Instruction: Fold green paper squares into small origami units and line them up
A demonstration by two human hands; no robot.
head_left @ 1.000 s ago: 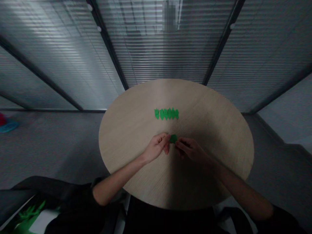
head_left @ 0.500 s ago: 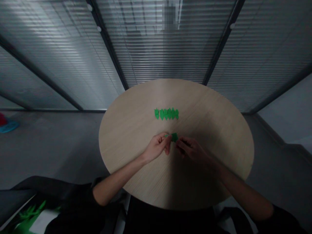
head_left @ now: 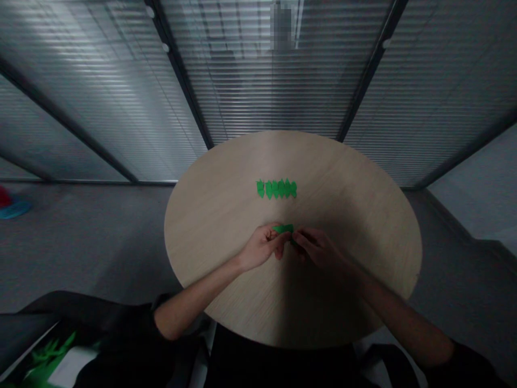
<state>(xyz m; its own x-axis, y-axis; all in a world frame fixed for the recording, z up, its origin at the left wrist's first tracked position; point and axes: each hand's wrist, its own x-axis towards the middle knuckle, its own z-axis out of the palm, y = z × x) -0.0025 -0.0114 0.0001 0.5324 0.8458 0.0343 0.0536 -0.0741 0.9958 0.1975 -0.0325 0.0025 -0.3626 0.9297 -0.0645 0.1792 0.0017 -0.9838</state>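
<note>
Sleeves: black (head_left: 129, 334), ending near both elbows; forearms bare.
Green clutter: bright green stuff (head_left: 48, 353) at the lower left, a white card (head_left: 72, 365) beside it; any print is too blurred to read.
Right hand: the right hand (head_left: 317, 248) has thumb and forefinger drawn close together at the green piece's right end; I cannot tell whether they grip it.
Left hand: the left hand (head_left: 260, 248) pinches the green piece, thumb on the near side, other fingers curled behind and beneath.
Green piece: the green piece (head_left: 284, 228) is between the two hands, over the tabletop's middle; its visible strip has its long axis left to right, the right end slightly higher in view.
Marks: too small to tell on the green piece.
Tabletop: round, pale wood (head_left: 218, 215), shadowed on the right.
Green row: six pieces (head_left: 277, 188) side by side beyond the hands, long axes near to far, leftmost slightly apart.
Floor: grey carpet (head_left: 137, 237), a red and blue object at far left (head_left: 14, 207).
Blinds: slatted, behind dark-framed glass (head_left: 258, 102).
</note>
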